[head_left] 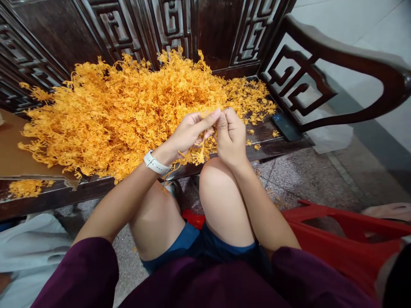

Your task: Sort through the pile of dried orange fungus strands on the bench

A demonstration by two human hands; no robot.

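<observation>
A large heap of orange, thin-stemmed, branching pieces (128, 111), plastic by the look of them, covers much of the dark wooden bench. In front of its right part my two hands meet at the fingertips. My left hand (191, 131), a white band on its wrist, is closed around an orange branching piece (201, 155) whose stems hang below the fingers. Thumb and fingers of my right hand (231, 136) are pinched together against the left fingertips. What lies between the right fingertips is hidden.
Small loose orange bits (253, 96) lie on the bench by its curved armrest (353, 72). A dark phone-like slab (287, 126) rests at that end. Cardboard (35, 156) lies at left. A red plastic stool (321, 239) stands at right, and a person in pale clothing (32, 252) is at lower left.
</observation>
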